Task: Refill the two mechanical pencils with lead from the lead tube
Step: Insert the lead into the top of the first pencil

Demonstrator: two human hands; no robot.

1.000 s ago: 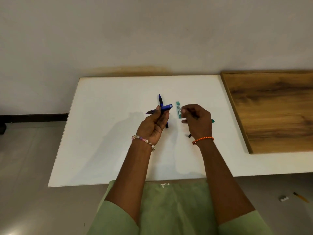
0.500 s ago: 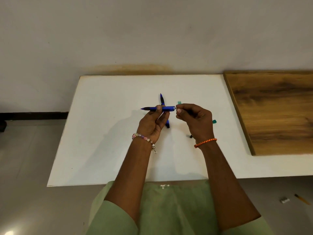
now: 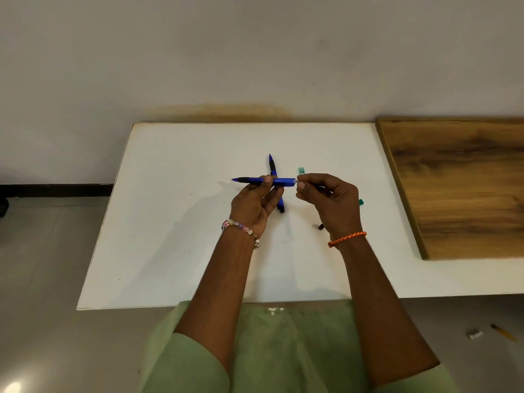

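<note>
My left hand [image 3: 255, 202] holds a blue mechanical pencil [image 3: 280, 181] level above the white table [image 3: 175, 222], tip pointing left. My right hand [image 3: 331, 205] is pinched at the pencil's silver rear end, thumb and forefinger shut on a thin dark lead [image 3: 319, 188] that barely shows. The second blue pencil [image 3: 279, 201] lies on the table under the first, tip pointing away from me. The green lead tube [image 3: 301, 170] lies behind my right hand, mostly hidden. A green cap [image 3: 361, 202] and a small black cap [image 3: 320, 226] lie beside that hand.
A brown wooden board [image 3: 465, 188] covers the table's right part. The wall stands right behind the table's far edge. On the floor at lower right lie a small grey piece [image 3: 474, 334] and a yellow pencil [image 3: 503, 332].
My left hand turned the pencil level, tip to the left. My right hand left the lead tube and came to the pencil's rear end, fingers pinched.
</note>
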